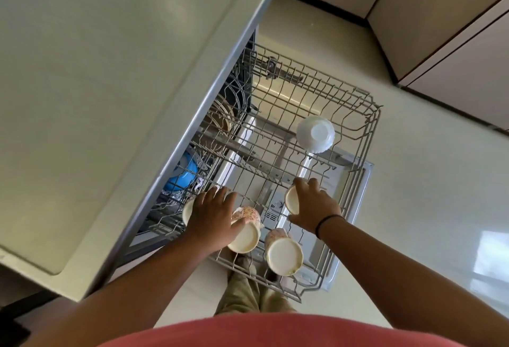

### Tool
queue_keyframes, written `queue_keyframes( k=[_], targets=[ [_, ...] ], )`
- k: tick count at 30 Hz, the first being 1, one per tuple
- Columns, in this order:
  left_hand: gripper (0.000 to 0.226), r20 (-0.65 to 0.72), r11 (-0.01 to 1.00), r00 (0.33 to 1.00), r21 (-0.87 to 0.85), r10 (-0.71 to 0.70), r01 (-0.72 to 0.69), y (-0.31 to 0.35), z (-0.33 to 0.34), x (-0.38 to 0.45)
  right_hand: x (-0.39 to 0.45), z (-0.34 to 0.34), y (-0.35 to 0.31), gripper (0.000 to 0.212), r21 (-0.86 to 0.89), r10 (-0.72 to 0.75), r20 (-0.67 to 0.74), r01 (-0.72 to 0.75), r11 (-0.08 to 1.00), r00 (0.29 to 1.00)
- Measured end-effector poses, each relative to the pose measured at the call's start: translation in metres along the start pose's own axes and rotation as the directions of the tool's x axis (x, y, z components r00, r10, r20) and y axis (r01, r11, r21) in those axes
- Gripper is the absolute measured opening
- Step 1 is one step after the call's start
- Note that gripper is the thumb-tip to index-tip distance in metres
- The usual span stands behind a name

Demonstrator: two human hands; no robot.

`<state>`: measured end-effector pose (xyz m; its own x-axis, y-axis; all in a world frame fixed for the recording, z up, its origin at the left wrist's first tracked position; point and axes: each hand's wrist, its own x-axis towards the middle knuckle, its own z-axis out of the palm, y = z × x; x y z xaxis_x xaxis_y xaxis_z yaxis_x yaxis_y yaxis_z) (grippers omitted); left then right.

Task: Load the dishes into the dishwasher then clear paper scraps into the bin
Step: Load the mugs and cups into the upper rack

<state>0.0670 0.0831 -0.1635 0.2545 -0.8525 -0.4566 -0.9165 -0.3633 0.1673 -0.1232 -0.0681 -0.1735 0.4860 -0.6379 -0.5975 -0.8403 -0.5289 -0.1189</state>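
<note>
The upper dishwasher rack [358, 170] is pulled out beside the surface [96, 71]. The right hand [314, 206] holds a cream mug [292, 200], fingers curled over it, above the rack's middle. The left hand [212, 216] rests over another cream cup [188, 210] at the rack's left edge; its fingers look spread, though the grip is unclear. Two floral mugs [283, 253] stand upside down in the near corner, and a white bowl [315, 134] sits inverted toward the far side. A blue bowl [181, 173] lies in the lower rack.
</note>
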Motion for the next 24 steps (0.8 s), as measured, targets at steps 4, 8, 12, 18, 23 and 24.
queue_keyframes(
  k=[4, 8, 12, 18, 23, 24],
  targets=[
    [0.065, 0.008, 1.0, 1.0, 0.0, -0.011, 0.011, 0.003, -0.004, -0.004, -0.001, -0.003, 0.003, 0.094, -0.006, -0.02, 0.027, 0.02, 1.0, 0.999],
    [0.068, 0.02, 0.999, 0.999, -0.007, -0.032, 0.032, 0.01, -0.011, -0.011, -0.013, -0.015, 0.01, 0.097, 0.033, -0.022, -0.022, 0.023, 0.999, 1.0],
    [0.069, 0.048, 0.998, 0.998, -0.042, -0.047, 0.049, 0.024, -0.025, -0.028, -0.031, -0.031, 0.014, 0.091, 0.048, -0.041, -0.073, 0.045, 0.998, 0.996],
    [0.067, -0.053, 0.987, 0.994, -0.133, -0.098, 0.09, 0.048, -0.039, -0.082, -0.058, -0.061, -0.002, 0.087, 0.014, -0.155, -0.151, 0.159, 0.987, 0.976],
    [0.066, -0.212, 0.951, 0.947, -0.248, -0.24, 0.185, 0.05, -0.05, -0.148, -0.078, -0.085, -0.039, 0.087, -0.066, -0.338, -0.226, 0.331, 0.941, 0.914],
    [0.067, -0.238, 0.945, 0.935, -0.26, -0.264, 0.2, 0.046, -0.052, -0.162, -0.083, -0.09, -0.048, 0.088, -0.076, -0.371, -0.235, 0.364, 0.928, 0.898]
  ],
)
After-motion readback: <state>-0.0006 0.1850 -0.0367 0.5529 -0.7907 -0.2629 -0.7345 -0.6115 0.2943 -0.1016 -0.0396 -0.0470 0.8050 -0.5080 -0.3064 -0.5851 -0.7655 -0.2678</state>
